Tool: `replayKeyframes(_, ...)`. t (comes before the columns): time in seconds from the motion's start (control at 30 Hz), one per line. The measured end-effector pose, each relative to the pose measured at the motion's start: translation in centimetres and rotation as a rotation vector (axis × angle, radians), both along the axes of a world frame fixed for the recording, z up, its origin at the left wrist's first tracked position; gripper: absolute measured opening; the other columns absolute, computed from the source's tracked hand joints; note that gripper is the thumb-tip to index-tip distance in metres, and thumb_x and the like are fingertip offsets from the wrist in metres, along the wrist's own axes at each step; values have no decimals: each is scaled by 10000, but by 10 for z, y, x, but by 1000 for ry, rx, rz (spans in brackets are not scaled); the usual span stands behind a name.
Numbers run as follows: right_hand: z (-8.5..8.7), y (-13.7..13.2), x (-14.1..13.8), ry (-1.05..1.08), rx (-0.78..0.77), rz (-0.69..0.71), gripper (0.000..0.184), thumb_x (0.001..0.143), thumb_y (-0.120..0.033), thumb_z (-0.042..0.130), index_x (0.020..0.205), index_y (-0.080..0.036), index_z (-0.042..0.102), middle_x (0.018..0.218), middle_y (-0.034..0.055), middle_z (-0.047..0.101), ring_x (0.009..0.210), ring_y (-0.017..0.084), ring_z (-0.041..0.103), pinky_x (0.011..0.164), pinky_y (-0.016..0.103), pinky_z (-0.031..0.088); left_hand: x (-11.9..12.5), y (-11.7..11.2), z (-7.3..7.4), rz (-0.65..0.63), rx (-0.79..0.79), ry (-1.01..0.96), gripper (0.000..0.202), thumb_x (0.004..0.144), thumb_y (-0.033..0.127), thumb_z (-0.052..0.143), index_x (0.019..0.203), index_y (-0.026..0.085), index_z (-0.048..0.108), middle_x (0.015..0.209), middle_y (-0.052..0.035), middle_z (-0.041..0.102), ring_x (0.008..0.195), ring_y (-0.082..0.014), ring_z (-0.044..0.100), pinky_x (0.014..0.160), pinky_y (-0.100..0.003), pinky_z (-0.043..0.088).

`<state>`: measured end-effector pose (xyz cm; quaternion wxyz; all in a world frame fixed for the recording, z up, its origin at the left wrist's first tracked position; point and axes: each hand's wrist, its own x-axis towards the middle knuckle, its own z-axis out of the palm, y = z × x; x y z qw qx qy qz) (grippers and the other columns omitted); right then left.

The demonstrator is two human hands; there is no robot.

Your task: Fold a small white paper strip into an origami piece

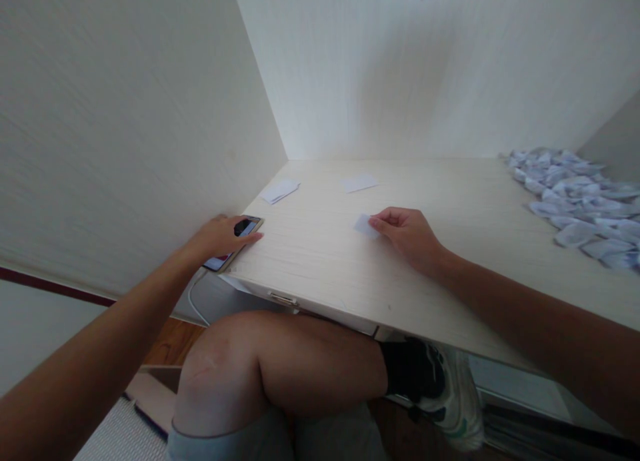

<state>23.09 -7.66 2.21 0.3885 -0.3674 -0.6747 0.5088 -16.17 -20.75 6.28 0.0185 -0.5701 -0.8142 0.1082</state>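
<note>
My left hand reaches across a smartphone at the table's left edge. Its thumb lies over the phone's right side and the other fingers are at the far side by the wall, so the phone is gripped across its width. Part of the lit screen shows around the hand. Over the middle of the table, my right hand pinches a small white paper slip between thumb and fingertips. Behind it lies a white paper piece. A small stack of white paper pieces rests beyond the phone.
A heap of folded or twisted white papers covers the right back of the white table. Walls stand to the left and behind. A cable hangs below the phone. My crossed leg is under the front edge, near a drawer handle.
</note>
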Motion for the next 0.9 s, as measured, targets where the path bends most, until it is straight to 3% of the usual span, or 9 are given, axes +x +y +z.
replayKeyframes(0.2,1,-1,1,-5,4,4,446,724,-615,801,754,-177,724,727,48,657,650,153,489,625,324,338,-3,10,-7,4,4,37,943,930,806,403,1400,37,679,1259,-296,745,1208,-458,689,1020,-477,513)
replayKeyframes(0.3,1,-1,0,-6,1,7,444,730,-613,790,767,-175,726,734,54,666,651,155,494,622,325,339,-5,8,-11,-4,27,33,966,934,779,411,1487,8,594,1334,-315,712,1269,-460,667,1079,-492,489)
replayKeyframes(0.4,-1,0,0,-7,1,3,440,737,-610,782,783,-174,734,770,72,692,677,169,523,635,329,358,-7,0,-13,-12,55,8,952,936,743,436,1564,32,512,1448,-279,673,1333,-426,645,1133,-473,468)
replayKeyframes(0.53,-2,1,0,-12,3,2,447,728,-616,794,781,-176,733,771,71,690,676,168,513,630,325,344,-8,-10,-12,3,76,-24,892,924,732,449,1508,70,580,1491,-215,672,1343,-390,651,1125,-426,488)
replayKeyframes(0.77,4,-3,1,-18,6,2,444,710,-608,790,755,-171,729,693,30,630,632,140,465,631,328,324,-8,-6,-9,27,81,-35,903,888,757,464,1423,57,660,1378,-242,730,1275,-419,681,1091,-452,503)
replayKeyframes(0.9,4,-2,1,-16,-1,6,448,707,-613,786,758,-171,731,718,40,657,646,146,491,638,328,341,-8,-8,-10,17,100,-62,909,885,745,470,1471,65,614,1431,-223,708,1302,-396,673,1111,-434,496)
